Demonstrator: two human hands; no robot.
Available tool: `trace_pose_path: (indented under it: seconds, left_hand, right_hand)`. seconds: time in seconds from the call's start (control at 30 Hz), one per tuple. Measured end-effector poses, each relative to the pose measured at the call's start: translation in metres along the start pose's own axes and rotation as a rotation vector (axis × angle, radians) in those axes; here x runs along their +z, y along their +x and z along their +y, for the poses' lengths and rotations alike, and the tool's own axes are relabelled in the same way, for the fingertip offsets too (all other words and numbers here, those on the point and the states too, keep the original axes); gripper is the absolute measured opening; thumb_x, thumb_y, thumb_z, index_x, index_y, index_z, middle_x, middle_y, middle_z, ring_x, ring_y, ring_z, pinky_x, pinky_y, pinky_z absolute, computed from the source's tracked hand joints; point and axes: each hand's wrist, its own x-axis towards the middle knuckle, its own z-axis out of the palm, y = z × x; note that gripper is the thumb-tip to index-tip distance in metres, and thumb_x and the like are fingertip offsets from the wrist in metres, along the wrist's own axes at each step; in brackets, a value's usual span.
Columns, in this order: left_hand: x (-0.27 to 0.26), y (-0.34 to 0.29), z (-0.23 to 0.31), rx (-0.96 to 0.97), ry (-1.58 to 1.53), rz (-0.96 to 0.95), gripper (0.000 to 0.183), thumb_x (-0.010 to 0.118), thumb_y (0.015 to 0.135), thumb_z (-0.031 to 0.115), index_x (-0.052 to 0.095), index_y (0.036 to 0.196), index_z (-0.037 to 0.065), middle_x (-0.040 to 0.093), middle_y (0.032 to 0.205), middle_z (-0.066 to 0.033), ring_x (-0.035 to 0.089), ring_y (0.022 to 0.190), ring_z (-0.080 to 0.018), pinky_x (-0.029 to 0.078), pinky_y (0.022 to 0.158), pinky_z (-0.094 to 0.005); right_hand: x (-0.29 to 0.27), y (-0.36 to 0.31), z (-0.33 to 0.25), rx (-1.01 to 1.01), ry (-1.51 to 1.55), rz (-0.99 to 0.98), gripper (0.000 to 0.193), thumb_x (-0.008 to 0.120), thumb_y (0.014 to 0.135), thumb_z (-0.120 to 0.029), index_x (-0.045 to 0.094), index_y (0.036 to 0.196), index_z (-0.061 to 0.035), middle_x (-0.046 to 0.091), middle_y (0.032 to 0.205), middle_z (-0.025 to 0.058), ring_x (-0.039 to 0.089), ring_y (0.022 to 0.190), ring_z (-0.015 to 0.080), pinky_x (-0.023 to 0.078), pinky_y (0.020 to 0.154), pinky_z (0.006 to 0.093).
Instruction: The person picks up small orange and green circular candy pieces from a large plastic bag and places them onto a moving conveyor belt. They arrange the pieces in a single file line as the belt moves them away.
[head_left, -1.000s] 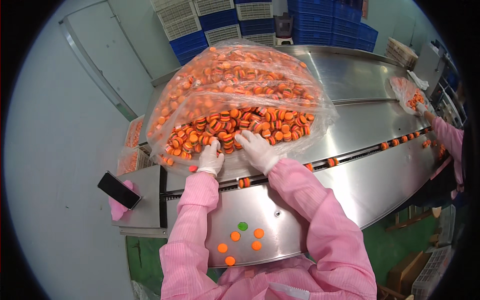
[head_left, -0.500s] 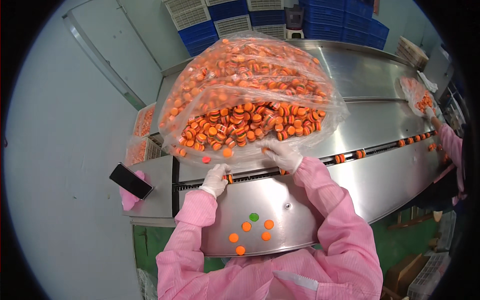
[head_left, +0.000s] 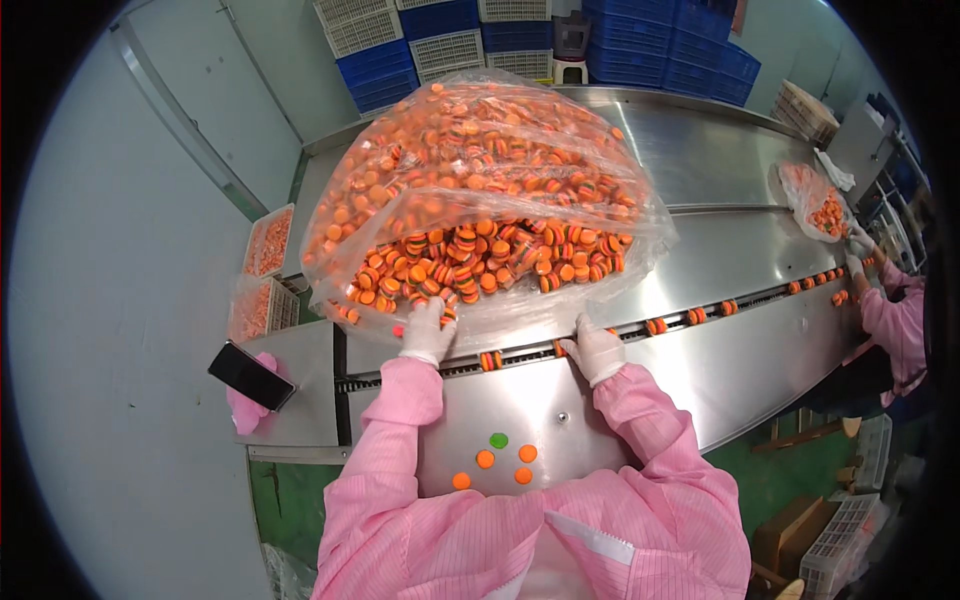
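Working with left hand (head_left: 427, 333) half-curled at striped pieces (head_left: 465, 240), right hand (head_left: 600, 354) part-open over slotted track (head_left: 525, 356); cannot confirm hold in either. Align pieces squarely without squeezing.

A pale wall (head_left: 110, 320) runs along the left, with a door (head_left: 210, 100) toward its far end. Blue and white crates (head_left: 448, 50) stand stacked far back; green floor (head_left: 765, 475) shows near right.
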Motion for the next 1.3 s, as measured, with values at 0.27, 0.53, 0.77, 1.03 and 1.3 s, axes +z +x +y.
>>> trace_pose_path:
  seconds: [0.27, 0.53, 0.77, 1.03, 1.3]
  left_hand:
    - [-0.027, -0.027, 0.023, 0.13, -0.346, -0.154, 0.016, 0.057, 0.07, 0.005, 0.047, 0.083, 0.005, 0.049, 0.08, -0.0109, 0.05, 0.074, -0.0307, 0.042, 0.067, -0.0375]
    - [-0.019, -0.056, 0.014, 0.091, -0.135, -0.296, 0.017, 0.055, 0.071, 0.005, 0.054, 0.087, 0.008, 0.047, 0.089, -0.0146, 0.053, 0.081, -0.0332, 0.045, 0.071, -0.0404]
    - [-0.021, 0.002, 0.002, 0.207, -0.168, 0.03, 0.025, 0.062, 0.073, 0.017, 0.055, 0.095, 0.008, 0.05, 0.089, -0.0146, 0.054, 0.083, -0.0327, 0.045, 0.072, -0.0408]
    - [-0.002, 0.033, 0.03, -0.033, 0.187, -0.227, 0.043, 0.065, 0.074, 0.025, 0.049, 0.109, 0.008, 0.051, 0.1, -0.0162, 0.054, 0.094, -0.0344, 0.045, 0.079, -0.0418]
    - [0.005, 0.036, 0.019, -0.105, 0.054, -0.319, 0.048, 0.067, 0.069, 0.025, 0.045, 0.108, 0.008, 0.053, 0.106, -0.017, 0.054, 0.098, -0.0339, 0.044, 0.082, -0.0409]
  right_hand:
    - [0.003, 0.079, -0.104, -0.492, 0.181, 0.196, 0.024, 0.059, 0.075, -0.018, 0.05, 0.094, -0.0065, 0.055, 0.084, 0.0159, 0.057, 0.074, 0.0332, 0.046, 0.065, 0.0423]
    - [0.042, 0.1, -0.123, -0.524, 0.128, 0.342, 0.018, 0.055, 0.078, -0.016, 0.048, 0.09, -0.0049, 0.056, 0.075, 0.0119, 0.055, 0.075, 0.0329, 0.043, 0.07, 0.0449]
    - [0.004, 0.014, -0.027, -0.566, 0.163, -0.164, 0.027, 0.053, 0.079, -0.009, 0.051, 0.104, -0.0007, 0.053, 0.104, 0.0179, 0.051, 0.099, 0.0348, 0.042, 0.082, 0.0413]
    - [0.007, 0.006, -0.038, -0.653, 0.182, 0.215, 0.021, 0.053, 0.079, -0.012, 0.054, 0.099, -0.0062, 0.053, 0.102, 0.0163, 0.052, 0.1, 0.0336, 0.044, 0.08, 0.0387]
    - [0.056, 0.1, -0.11, -0.506, 0.103, -0.173, 0.029, 0.051, 0.08, -0.012, 0.051, 0.109, -0.0092, 0.048, 0.103, 0.0165, 0.058, 0.082, 0.0336, 0.047, 0.071, 0.0429]
